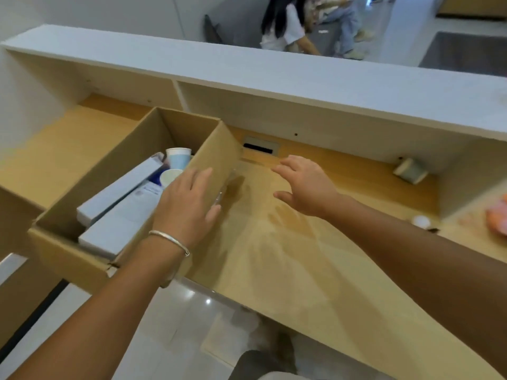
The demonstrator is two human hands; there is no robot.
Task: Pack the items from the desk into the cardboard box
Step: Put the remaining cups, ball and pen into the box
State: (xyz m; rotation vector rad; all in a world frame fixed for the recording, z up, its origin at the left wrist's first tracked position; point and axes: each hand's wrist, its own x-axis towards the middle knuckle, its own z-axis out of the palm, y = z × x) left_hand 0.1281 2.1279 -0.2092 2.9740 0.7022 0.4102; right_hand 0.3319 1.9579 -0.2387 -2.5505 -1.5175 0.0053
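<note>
An open cardboard box (109, 165) sits at the left of the wooden desk (288, 256). Inside it lie two long white cartons (120, 187) and two pale paper cups (178, 157). My left hand (186, 204), a silver bangle on its wrist, lies flat with straight fingers on the box's right wall and upright flap (219, 152). Something clear, hard to make out, shows by my left thumb at the flap's foot. My right hand (304, 185) hovers open over the bare desk to the right of the box, fingers spread, holding nothing.
A raised white counter (274, 75) runs along the back of the desk. A cable port (260, 148) is set in the desk behind the box. A small grey object (410, 170), a white round thing (421, 222) and something orange (498, 220) lie far right. People stand beyond the counter.
</note>
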